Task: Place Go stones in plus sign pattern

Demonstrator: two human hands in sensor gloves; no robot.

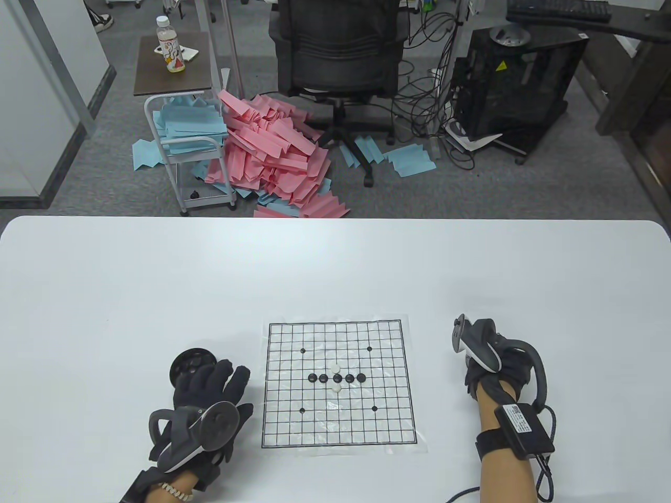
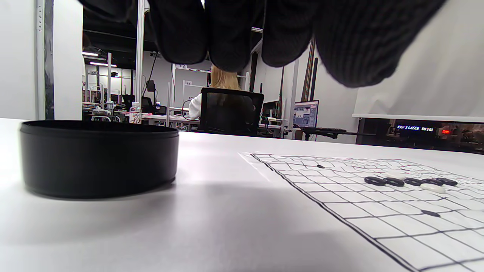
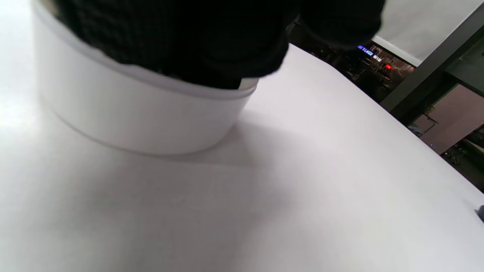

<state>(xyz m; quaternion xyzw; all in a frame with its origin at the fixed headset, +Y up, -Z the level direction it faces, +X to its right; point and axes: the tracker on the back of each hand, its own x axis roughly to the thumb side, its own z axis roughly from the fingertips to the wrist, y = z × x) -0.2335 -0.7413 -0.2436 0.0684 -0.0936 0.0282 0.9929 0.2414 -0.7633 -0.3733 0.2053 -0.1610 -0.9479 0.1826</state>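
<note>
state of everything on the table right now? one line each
go board: flat on the table
black stones: five in a row at the centre
white stones: one above, one below the row's middle
black bowl: upright, left of board
white bowl: upright, right hand over it
left hand: by the black bowl

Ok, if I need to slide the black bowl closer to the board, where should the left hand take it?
Grip the black bowl by its outer wall, coming from above. It is low and round with straight upright sides, and the left hand hovers near it, so fingers can probably straddle the rim. Its contents aren't clear.
</note>
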